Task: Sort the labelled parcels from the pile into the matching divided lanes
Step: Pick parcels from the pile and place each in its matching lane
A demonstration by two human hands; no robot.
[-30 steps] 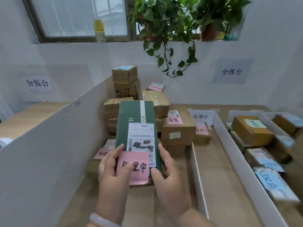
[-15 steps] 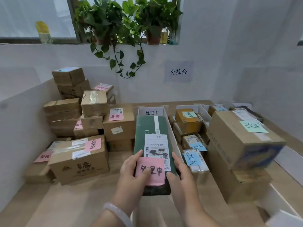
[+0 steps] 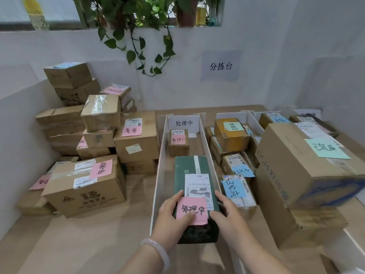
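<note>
The green parcel (image 3: 194,186) is at lower centre, between the walls of the lane (image 3: 160,175) signed 处理中, which matches its pink note (image 3: 192,209). The left hand (image 3: 171,212) and right hand (image 3: 224,210) both grasp its near end. It is best laid flat, note up, then slid towards the small box (image 3: 178,143) without touching the walls. Count: two parcels in this lane, two hands, and five pink notes showing in the pile (image 3: 85,135) at left.

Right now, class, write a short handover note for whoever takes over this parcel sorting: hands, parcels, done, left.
Left hand and right hand both grip the green parcel, pink note on top, inside the lane with the matching sign.
Done: one small box sits at that lane's far end.
Left: let go, then sort the pile on the left.
</note>
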